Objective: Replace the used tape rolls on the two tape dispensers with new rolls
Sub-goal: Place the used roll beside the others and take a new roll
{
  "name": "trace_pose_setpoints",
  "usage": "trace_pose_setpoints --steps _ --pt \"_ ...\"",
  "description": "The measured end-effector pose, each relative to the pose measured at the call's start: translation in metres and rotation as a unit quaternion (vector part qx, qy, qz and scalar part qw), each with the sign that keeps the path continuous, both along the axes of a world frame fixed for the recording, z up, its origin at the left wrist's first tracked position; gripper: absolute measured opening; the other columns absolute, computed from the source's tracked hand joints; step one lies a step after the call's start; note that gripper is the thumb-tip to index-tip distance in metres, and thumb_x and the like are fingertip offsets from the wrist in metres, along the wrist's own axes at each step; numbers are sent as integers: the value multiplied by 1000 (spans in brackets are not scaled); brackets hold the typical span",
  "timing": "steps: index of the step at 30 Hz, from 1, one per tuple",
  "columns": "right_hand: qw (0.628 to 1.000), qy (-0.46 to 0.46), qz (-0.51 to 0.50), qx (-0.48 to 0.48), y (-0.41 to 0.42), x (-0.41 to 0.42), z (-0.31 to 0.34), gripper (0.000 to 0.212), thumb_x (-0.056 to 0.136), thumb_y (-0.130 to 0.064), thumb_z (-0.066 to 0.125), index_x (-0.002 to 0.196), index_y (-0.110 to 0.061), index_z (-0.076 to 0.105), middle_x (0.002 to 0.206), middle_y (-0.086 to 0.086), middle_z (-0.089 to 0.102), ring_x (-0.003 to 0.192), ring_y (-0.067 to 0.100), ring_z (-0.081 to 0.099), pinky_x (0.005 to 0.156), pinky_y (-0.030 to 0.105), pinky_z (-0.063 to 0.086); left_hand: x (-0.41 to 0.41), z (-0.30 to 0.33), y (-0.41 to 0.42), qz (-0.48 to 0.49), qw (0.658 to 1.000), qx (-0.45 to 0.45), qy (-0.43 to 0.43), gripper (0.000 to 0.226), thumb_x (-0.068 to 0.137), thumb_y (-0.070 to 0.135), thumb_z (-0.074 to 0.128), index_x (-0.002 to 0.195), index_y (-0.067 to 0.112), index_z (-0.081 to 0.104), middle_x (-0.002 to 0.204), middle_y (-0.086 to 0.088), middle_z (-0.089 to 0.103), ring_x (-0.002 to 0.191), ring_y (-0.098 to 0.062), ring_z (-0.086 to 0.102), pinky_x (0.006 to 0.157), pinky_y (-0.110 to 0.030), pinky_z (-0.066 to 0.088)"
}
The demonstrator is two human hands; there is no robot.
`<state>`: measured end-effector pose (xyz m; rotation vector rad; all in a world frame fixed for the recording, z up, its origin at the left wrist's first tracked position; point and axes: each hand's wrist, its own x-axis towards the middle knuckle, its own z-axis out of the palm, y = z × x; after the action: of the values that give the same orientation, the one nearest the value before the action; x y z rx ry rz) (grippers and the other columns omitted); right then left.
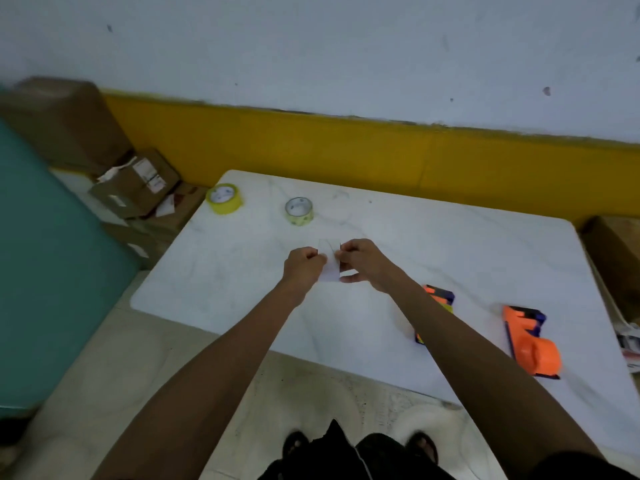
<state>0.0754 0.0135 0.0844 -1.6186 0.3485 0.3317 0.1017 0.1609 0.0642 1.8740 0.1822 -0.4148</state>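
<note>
Both hands pinch one clear strip of tape above the table.

Left hand [304, 266] and right hand [362, 263] hold the tape strip [329, 263] by its side edges over the white table [242, 271]. Two rolls, yellow [224, 198] and clear [299, 210], lie beyond; both orange dispensers [531, 341] [437, 308] lie to the right. Slack could likely let the strip fold and stick to itself or to fingers.

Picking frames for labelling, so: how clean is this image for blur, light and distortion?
Head view: dim, flat light, no glare on the table; wide-angle bend curves the wall stripe; motion blur softens the boxes at left; the clear strip pinched by left hand and right hand barely shows; dispensers and rolls readable.
</note>
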Motion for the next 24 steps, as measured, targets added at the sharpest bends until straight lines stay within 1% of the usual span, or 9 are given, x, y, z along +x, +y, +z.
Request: trace_pose_setpoints --steps 2,6,8,11,14,18,22,24 --pt "1000 -4 14 -2 29 12 1 13 92 -8 54 80 -7 58 82 10 63 76 22 64 67 37 59 9 2 31 6 1000 -1 -4 21 85 14 57 64 15 60 78 -8 59 80 -26 56 88 -51 54" --pt "1000 -2 25 1 76 33 3 17 93 -9 54 76 -9 57 80 9 62 74 22 63 63 34 59 29 3 77 20 1000 5 -2 20 85 15 58 64 13 60 79 -10 56 78 -26 53 89 -54 53" --pt "1000 1 28 0 90 44 2 15 93 -8 54 78 -8 57 81 10 63 76 24 64 62 34 58 39 0 91 25 1000 6 0 18 86 15 58 69 11 62 82 -12 58 79 -27 54 89 -54 53" --pt "999 7 35 -3 104 62 -3 15 93 -8 53 79 -8 58 84 13 62 79 26 63 64 35 58 55 -6 104 34 999 3 9 14 88 13 58 78 7 64 87 -14 60 83 -28 57 90 -54 54" --pt "999 22 37 0 113 85 -10 14 92 -8 54 79 -9 58 84 12 63 77 26 64 65 35 58 74 -11 113 36 999 3 25 14 89 13 56 83 5 65 91 -15 62 87 -30 59 91 -55 54" --pt "999 39 34 8 124 126 -23 12 92 -8 55 80 -8 58 82 10 63 74 24 64 65 35 58 112 -18 122 36 998 21 37 14 90 14 56 85 6 66 94 -17 64 89 -31 61 90 -55 55" --pt "998 49 28 14 133 174 -38 13 92 -8 55 78 -9 57 83 11 63 78 26 64 67 37 60 159 -26 132 41 997 34 50 16 90 14 55 91 5 68 104 -23 67 92 -33 62 89 -53 56" --pt "998 58 20 24 136 196 -47 13 91 -9 56 79 -8 56 85 13 64 79 26 64 69 38 59 181 -31 134 35 997 39 56 17 90 14 55 91 3 68 104 -24 68 92 -33 62 89 -53 56"
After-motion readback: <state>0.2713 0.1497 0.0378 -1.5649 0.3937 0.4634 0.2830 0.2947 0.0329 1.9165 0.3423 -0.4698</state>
